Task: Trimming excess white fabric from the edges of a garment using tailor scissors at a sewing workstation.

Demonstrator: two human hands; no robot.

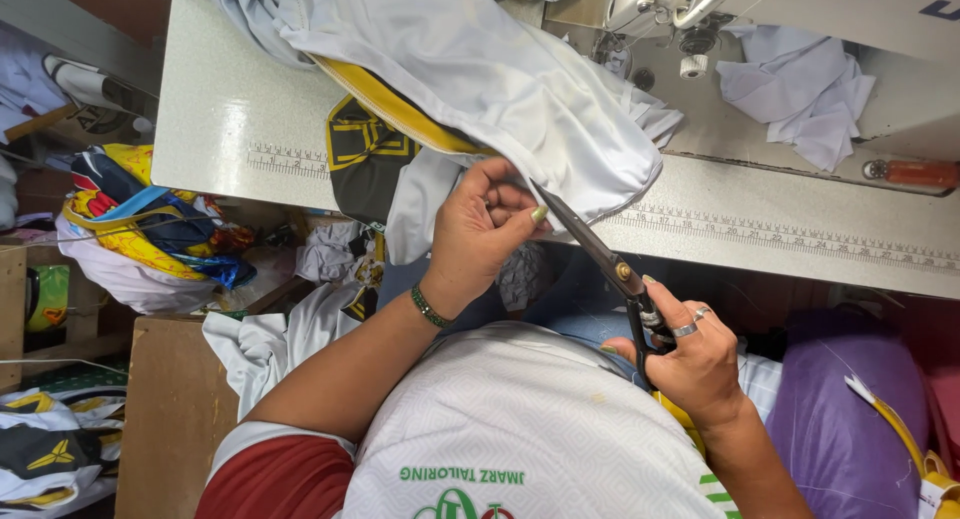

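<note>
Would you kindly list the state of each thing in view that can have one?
White garment: draped over the table edge, hem pinched by the left hand.
Scissors: held in the right hand, blades closed or nearly so, tips at the hem.
Sewing machine: white cloth scraps on its bed.

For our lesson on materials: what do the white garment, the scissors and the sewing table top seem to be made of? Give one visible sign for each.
White garment: seemingly smooth synthetic knit; slight sheen, soft folds.
Scissors: dark metal blades with a brass-coloured pivot screw; handles look black-coated.
Sewing table top: probably pale speckled laminate; glossy, reflects light, with a printed ruler scale along its edge.
</note>
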